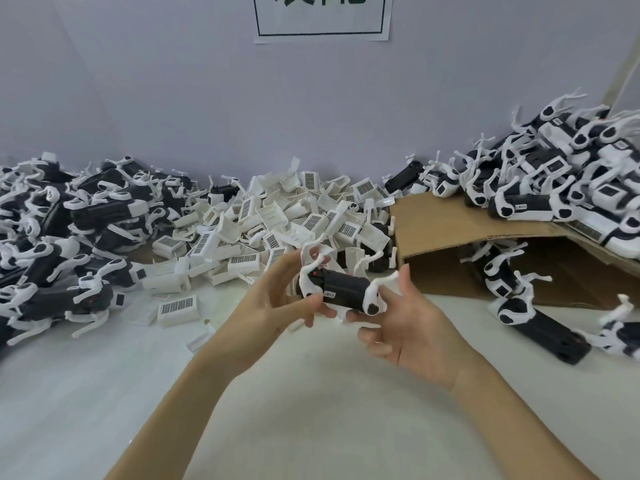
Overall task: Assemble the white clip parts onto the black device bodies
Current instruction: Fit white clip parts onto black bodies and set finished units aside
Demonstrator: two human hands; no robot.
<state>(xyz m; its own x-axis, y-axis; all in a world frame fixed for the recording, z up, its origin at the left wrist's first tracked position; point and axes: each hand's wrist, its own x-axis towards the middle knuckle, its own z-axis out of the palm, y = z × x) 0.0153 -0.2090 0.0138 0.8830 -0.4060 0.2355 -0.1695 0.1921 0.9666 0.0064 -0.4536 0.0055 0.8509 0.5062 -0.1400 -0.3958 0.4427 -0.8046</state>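
A black device body with white legs at both ends hangs above the white table between my hands. My left hand grips its left end, fingers curled round the white leg part. My right hand holds the right end from below, thumb up beside a white leg. A heap of loose white clip parts with barcode labels lies just behind. One labelled clip lies apart at the front left.
A pile of black bodies with white legs fills the left side. A cardboard sheet at the right carries another pile, with several more units below it. A paper sign hangs on the wall behind.
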